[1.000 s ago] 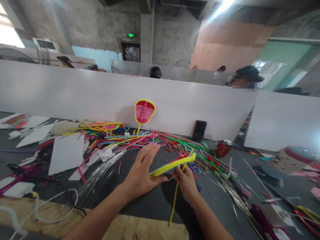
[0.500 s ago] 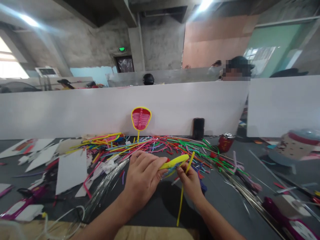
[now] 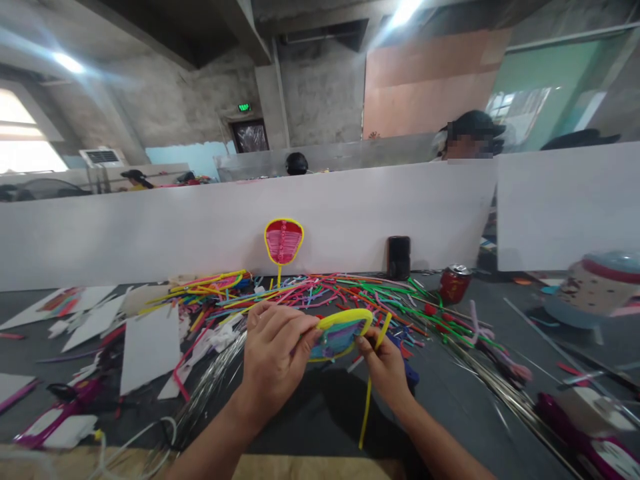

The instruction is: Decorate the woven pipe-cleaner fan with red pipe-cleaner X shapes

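Between my hands, above the dark table, is a fan-shaped pipe-cleaner piece [image 3: 343, 338] with a yellow rim and a blue-green and purple filling. My left hand [image 3: 280, 357] is closed on its left edge, thumb and fingers pinching the rim. My right hand [image 3: 384, 367] pinches the right edge of the rim. A loose yellow pipe cleaner [image 3: 367, 407] runs through the right hand, its short end sticking up and its long end hanging down. Part of the rim is hidden behind my fingers.
A pink-and-red fan with yellow edging [image 3: 284, 241] stands against the white partition [image 3: 150, 233]. Scattered pipe cleaners [image 3: 320, 288] lie along the back. A phone [image 3: 399, 257] and a red can [image 3: 455, 284] stand right. White sheets [image 3: 150, 350] and a purple glue gun [image 3: 65, 410] lie left.
The fan-shaped piece has tilted so more of its blue-green face shows. My left hand has shifted slightly left; the right hand still pinches the rim and yellow strip.
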`<state>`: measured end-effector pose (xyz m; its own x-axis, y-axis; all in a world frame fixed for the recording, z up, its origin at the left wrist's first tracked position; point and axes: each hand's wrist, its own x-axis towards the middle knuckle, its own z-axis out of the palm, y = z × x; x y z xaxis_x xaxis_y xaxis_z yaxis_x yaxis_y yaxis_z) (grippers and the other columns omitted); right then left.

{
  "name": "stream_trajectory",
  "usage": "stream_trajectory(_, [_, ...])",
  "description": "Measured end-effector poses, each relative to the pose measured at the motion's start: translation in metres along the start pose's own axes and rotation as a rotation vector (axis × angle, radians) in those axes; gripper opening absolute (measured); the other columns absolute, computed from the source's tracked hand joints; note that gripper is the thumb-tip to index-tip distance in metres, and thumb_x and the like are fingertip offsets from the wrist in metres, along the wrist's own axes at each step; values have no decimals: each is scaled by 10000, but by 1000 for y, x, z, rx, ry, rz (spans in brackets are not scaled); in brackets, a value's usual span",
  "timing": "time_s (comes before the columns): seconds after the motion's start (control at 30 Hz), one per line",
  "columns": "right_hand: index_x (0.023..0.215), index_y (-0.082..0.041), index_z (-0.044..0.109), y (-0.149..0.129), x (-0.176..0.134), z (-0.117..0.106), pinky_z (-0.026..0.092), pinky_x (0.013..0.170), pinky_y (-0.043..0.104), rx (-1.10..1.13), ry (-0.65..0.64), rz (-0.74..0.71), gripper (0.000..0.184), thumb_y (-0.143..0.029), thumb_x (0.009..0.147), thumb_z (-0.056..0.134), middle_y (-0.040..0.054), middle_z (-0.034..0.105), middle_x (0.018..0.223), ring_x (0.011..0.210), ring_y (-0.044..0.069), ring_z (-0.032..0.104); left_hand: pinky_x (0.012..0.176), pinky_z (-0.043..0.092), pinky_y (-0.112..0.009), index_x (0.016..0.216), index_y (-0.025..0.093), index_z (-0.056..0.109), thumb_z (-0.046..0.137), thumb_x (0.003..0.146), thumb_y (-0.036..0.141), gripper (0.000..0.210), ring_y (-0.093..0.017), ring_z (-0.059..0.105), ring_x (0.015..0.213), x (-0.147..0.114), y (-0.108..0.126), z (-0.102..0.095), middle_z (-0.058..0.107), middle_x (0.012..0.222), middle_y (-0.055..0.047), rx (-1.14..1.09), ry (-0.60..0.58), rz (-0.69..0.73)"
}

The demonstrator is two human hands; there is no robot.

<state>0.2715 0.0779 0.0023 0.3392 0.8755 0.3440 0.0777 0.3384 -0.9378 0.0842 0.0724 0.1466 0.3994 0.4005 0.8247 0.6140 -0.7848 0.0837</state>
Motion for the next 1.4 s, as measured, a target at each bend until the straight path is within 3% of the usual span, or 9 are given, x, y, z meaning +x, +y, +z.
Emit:
stream_trajectory(0.37, [791, -173, 609, -3, -3, 1, 375, 518, 241, -16, -46, -33, 229, -398, 809, 569, -19, 499, 606, 545, 120, 429, 821, 389, -352, 767, 200, 599, 547, 845, 154, 105, -145, 564, 709, -3, -4, -3, 630, 718, 5, -131, -99, -126])
stream_trajectory(0.47, [791, -175, 600, -3, -2, 0, 367, 520, 240, 7, -17, -8, 250, -424, 805, 577, -24, 495, 606, 546, 116, 420, 888, 381, -385, 887, 196, 617, 578, 839, 275, 99, -195, 586, 860, 0, -11, -1, 658, 860, -36, -62, -81, -135])
stream_trajectory(0.63, [776, -187, 566, -4, 5, -2, 322, 455, 216, 177, 49, 148, 302, -483, 768, 622, -52, 462, 579, 486, 89, 375, 1038, 332, -442, 1362, 192, 338, 644, 712, 571, 812, -293, 433, 1241, -11, -41, 15, 445, 1340, -151, -356, 83, -409])
stream_trajectory(0.73, [771, -201, 525, -3, 9, -1, 255, 397, 190, 342, 97, 291, 331, -497, 727, 666, -86, 413, 517, 421, 66, 318, 1055, 332, -427, 1422, 234, 222, 689, 670, 568, 946, -286, 379, 1304, -32, -51, 33, 405, 1397, -153, -804, -77, -646])
stream_trajectory(0.83, [772, -207, 499, -2, 11, 0, 239, 377, 172, 445, 136, 375, 359, -485, 684, 707, -99, 402, 497, 403, 57, 328, 991, 408, -413, 1353, 215, 384, 749, 643, 496, 847, -295, 498, 1207, -58, -47, 56, 498, 1343, -159, -1219, -417, -862])
stream_trajectory(0.97, [775, -206, 485, 3, 9, 2, 242, 374, 172, 424, 110, 414, 363, -467, 678, 717, -101, 406, 501, 402, 56, 345, 892, 472, -382, 1101, 151, 634, 731, 699, 428, 497, -257, 644, 967, -83, -37, 80, 678, 1094, -141, -1347, -590, -1111])
stream_trajectory(1.23, [932, -187, 568, 5, 11, -7, 284, 384, 192, 282, 5, 406, 382, -502, 736, 661, -49, 525, 611, 431, 62, 395, 707, 527, -298, 914, 125, 705, 747, 696, 385, 342, -203, 692, 749, -98, -40, 89, 726, 899, -119, -1462, -536, -1365])
stream_trajectory(1.33, [1127, -229, 526, -5, 16, -16, 286, 379, 206, 206, 54, 318, 447, -559, 825, 516, -4, 604, 763, 444, 71, 415, 704, 533, -306, 870, 122, 693, 758, 692, 349, 296, -198, 693, 725, -100, -46, 90, 728, 856, -115, -1521, -436, -1424])
stream_trajectory(1.4, [1092, -233, 541, -12, 18, -23, 277, 387, 212, 132, 103, 198, 380, -532, 882, 435, -18, 570, 709, 433, 73, 388, 697, 536, -302, 859, 119, 686, 759, 694, 336, 283, -190, 688, 710, -101, -49, 92, 729, 836, -116, -1544, -376, -1452])
